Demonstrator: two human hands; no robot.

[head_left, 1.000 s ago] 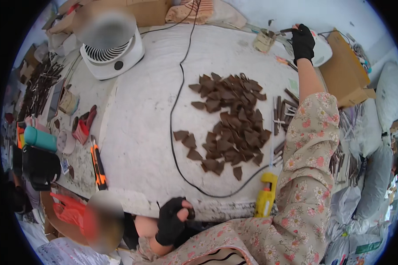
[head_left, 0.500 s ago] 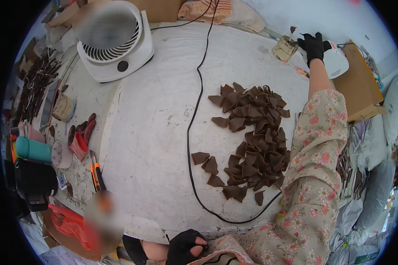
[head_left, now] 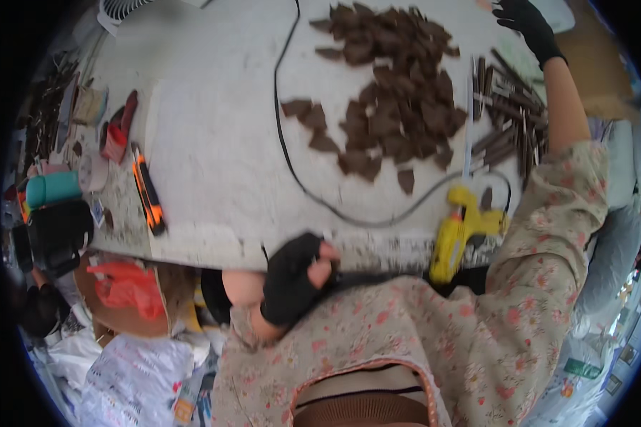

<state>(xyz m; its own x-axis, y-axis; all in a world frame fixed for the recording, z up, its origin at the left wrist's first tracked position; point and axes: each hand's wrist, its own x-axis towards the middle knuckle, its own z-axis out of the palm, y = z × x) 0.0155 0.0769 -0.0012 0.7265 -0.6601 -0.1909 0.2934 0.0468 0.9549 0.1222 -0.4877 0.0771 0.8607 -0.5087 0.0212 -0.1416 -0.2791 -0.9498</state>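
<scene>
- The left hand [head_left: 295,274], in a black fingerless glove, rests at the near edge of the white bench [head_left: 214,135]; its grip is curled into a loose fist, bare fingertips [head_left: 325,253] tucked in, and I cannot tell whether anything is inside it.
- The right hand [head_left: 523,18], also black-gloved, is stretched to the far right corner of the bench, fingers spread; nothing is visibly in that grip.
- A heap of brown leaf-shaped pieces [head_left: 392,92] lies mid-bench, a few strays on its left.
- Dark sticks [head_left: 509,117] lie just right of the heap, under the outstretched forearm.
- A yellow glue gun [head_left: 463,231] lies at the near edge; a black cable [head_left: 292,149] curves across the bench toward it.
- An orange utility knife [head_left: 148,191] lies left, well apart from both hands.
</scene>
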